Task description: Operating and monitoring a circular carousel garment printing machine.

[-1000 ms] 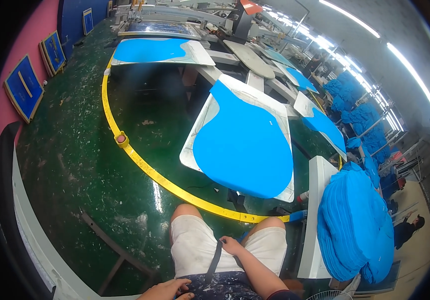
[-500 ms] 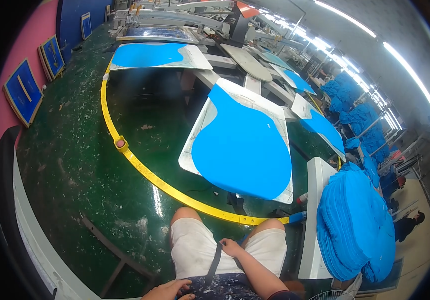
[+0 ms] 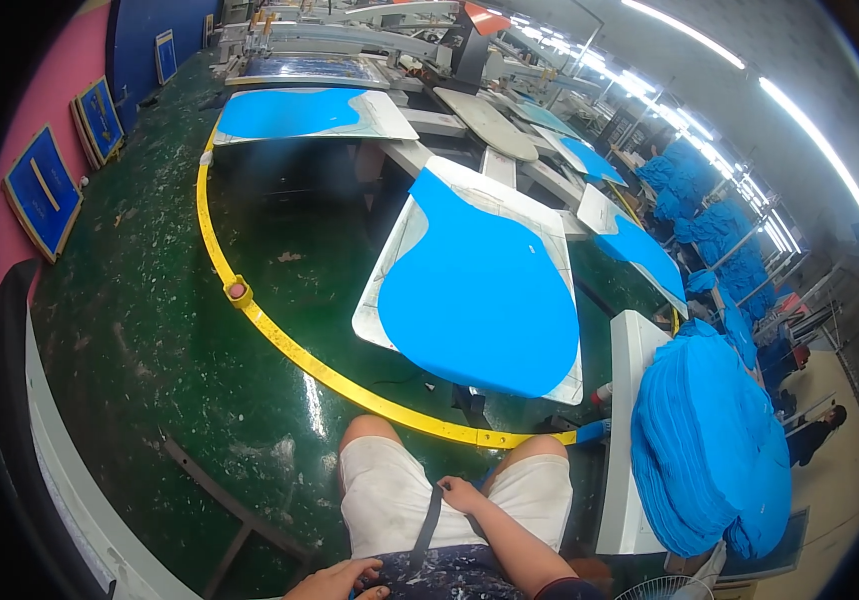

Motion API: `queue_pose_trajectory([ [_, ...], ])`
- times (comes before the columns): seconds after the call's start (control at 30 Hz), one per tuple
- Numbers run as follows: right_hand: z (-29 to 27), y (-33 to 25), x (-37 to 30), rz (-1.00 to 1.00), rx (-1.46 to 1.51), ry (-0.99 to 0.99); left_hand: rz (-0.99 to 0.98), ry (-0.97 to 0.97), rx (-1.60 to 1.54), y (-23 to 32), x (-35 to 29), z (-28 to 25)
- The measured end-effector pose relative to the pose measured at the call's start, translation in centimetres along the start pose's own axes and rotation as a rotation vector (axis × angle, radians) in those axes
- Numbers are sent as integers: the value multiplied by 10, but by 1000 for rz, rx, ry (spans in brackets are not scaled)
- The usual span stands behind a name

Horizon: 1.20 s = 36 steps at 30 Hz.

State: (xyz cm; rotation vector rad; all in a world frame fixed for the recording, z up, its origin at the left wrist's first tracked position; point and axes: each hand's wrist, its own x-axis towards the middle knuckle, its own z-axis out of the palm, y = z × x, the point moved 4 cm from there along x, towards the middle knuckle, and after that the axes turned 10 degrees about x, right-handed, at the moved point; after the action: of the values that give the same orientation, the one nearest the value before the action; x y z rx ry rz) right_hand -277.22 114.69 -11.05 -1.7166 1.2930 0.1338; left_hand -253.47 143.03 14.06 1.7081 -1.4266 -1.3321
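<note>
Over the white shorts (image 3: pixel 380 490), my right hand (image 3: pixel 462 494) is closed on a black strap (image 3: pixel 426 530) near its upper end. The strap runs down to the dark, paint-flecked cloth (image 3: pixel 460 570) at my waist. My left hand (image 3: pixel 340 581) lies low against that cloth, fingers stretched out and partly cut off by the lower edge. Ahead of my knees, a blue fabric panel (image 3: pixel 480 290) is spread flat on a white printing platen (image 3: pixel 370 325). Neither hand touches the panel.
A yellow curved rail (image 3: pixel 300 352) passes in front of my knees. On the right, a stack of blue fabric pieces (image 3: pixel 700 430) rests on a white stand (image 3: pixel 626 450). Farther platens carry blue panels (image 3: pixel 290 112). Framed screens (image 3: pixel 45 190) lean on the left wall. A person (image 3: pixel 818 436) is at far right.
The view has shifted very slightly, so the platens and the wall sit a little farther left. Both hands keep their places, and the blue panel lies as before.
</note>
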Motion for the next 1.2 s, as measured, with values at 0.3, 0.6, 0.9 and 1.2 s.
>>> queue_pose_trajectory([
  [0.3,1,1,1,-52,-18,5,30,25,-32,1,-1,0],
  [0.6,1,1,0,-17,-9,9,42,20,7,4,-1,-2],
  [0.9,0,1,0,-36,-13,8,41,11,-12,-2,0,3],
  [1.2,-4,0,-3,0,-19,-6,59,40,-12,0,0,7],
])
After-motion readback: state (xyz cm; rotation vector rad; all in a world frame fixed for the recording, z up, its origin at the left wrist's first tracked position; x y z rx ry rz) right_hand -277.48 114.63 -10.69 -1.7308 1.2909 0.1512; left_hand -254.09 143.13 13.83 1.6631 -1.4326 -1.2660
